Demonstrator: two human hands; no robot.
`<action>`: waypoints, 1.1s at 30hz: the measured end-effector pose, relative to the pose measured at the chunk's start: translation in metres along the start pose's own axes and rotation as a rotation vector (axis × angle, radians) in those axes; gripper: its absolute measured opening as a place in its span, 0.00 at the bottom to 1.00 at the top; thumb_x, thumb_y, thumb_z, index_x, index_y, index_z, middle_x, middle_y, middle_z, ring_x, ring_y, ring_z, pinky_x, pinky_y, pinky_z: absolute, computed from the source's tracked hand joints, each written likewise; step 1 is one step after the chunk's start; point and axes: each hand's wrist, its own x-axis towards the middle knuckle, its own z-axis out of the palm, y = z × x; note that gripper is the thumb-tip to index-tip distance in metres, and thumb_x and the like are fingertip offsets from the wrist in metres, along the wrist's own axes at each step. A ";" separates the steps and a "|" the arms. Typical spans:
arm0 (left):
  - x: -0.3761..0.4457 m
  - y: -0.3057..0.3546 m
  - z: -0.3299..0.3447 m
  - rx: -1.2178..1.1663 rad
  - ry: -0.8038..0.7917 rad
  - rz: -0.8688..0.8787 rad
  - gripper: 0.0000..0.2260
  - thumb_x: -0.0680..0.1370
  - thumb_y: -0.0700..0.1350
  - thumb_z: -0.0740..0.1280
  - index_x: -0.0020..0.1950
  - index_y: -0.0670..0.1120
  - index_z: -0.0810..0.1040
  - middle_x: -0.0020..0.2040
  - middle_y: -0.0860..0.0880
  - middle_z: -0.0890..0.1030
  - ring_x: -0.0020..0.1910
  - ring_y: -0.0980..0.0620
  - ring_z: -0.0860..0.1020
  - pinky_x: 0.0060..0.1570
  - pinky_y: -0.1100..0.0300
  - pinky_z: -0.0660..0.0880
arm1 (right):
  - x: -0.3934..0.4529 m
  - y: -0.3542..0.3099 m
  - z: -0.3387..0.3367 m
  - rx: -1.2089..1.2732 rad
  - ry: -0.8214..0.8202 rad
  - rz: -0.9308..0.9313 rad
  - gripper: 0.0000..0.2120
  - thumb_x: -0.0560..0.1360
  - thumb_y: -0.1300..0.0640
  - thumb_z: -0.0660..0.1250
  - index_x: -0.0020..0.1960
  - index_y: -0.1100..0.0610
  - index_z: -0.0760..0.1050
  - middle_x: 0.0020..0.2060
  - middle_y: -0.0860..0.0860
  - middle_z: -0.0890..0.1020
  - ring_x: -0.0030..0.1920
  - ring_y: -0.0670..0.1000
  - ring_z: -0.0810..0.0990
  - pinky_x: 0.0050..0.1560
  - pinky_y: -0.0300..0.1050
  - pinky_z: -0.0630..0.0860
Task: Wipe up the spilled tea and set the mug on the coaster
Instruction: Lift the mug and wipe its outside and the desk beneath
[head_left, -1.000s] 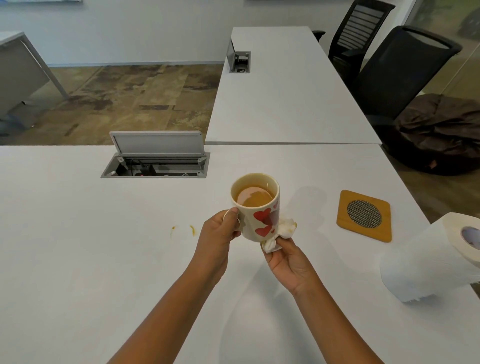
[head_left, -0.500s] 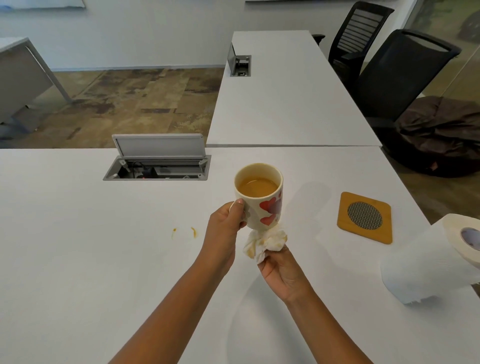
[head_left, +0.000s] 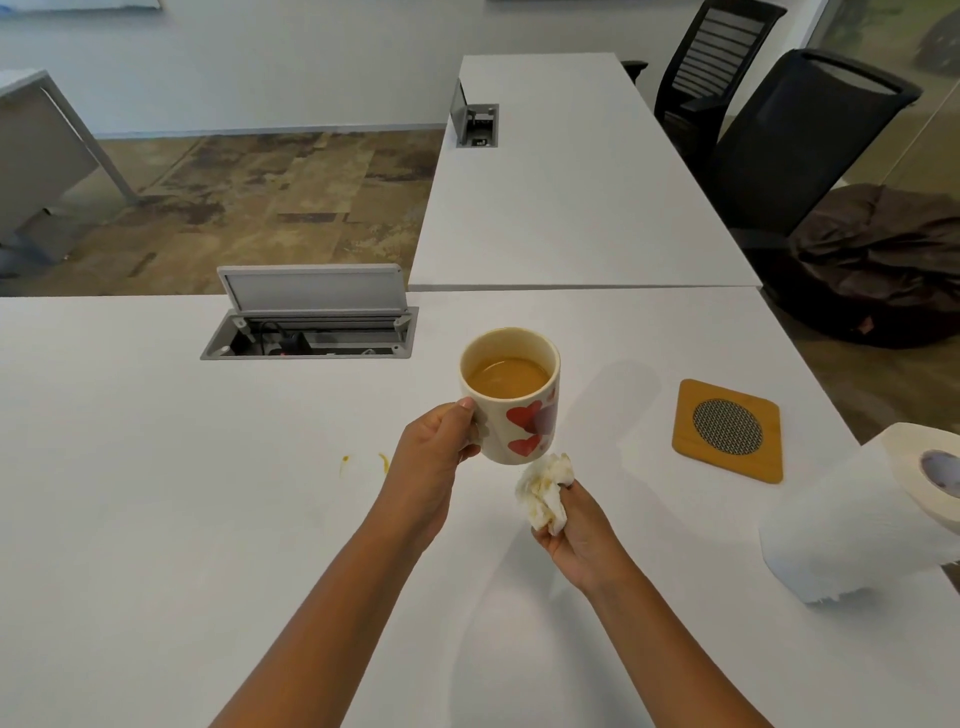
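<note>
Head view: mug held above the white table (head_left: 156, 519), stained tissue just below it.
Two tea drops (head_left: 363, 461) lie leftmost; the left hand (head_left: 431, 457) grips the heart-print mug (head_left: 511, 397); the right hand (head_left: 576, 530) pinches a crumpled tissue (head_left: 544, 491); the coaster (head_left: 727, 430) lies bare; a paper towel roll (head_left: 872, 512) lies beyond it.

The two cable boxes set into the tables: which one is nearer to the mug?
The cable box with its wide lid raised, on the near table, left of the mug.
</note>
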 end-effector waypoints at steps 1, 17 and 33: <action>0.000 -0.001 0.000 -0.003 -0.002 -0.002 0.27 0.81 0.44 0.53 0.23 0.54 0.77 0.25 0.59 0.77 0.31 0.65 0.76 0.44 0.62 0.72 | 0.000 0.000 0.000 -0.041 0.004 -0.016 0.13 0.77 0.60 0.57 0.35 0.53 0.72 0.24 0.49 0.73 0.24 0.43 0.72 0.25 0.34 0.69; -0.011 -0.021 -0.004 -0.002 -0.015 -0.037 0.26 0.81 0.44 0.54 0.22 0.52 0.71 0.24 0.57 0.71 0.31 0.60 0.70 0.42 0.60 0.70 | -0.007 -0.009 0.004 0.298 -0.321 -0.051 0.15 0.75 0.54 0.62 0.60 0.56 0.72 0.55 0.60 0.80 0.53 0.54 0.81 0.52 0.47 0.80; -0.020 -0.016 0.005 0.035 -0.080 -0.040 0.26 0.81 0.45 0.53 0.24 0.54 0.75 0.24 0.59 0.74 0.31 0.61 0.73 0.42 0.61 0.70 | -0.004 -0.007 0.007 0.505 -0.263 0.036 0.18 0.74 0.53 0.63 0.62 0.57 0.73 0.56 0.58 0.81 0.62 0.57 0.76 0.56 0.49 0.78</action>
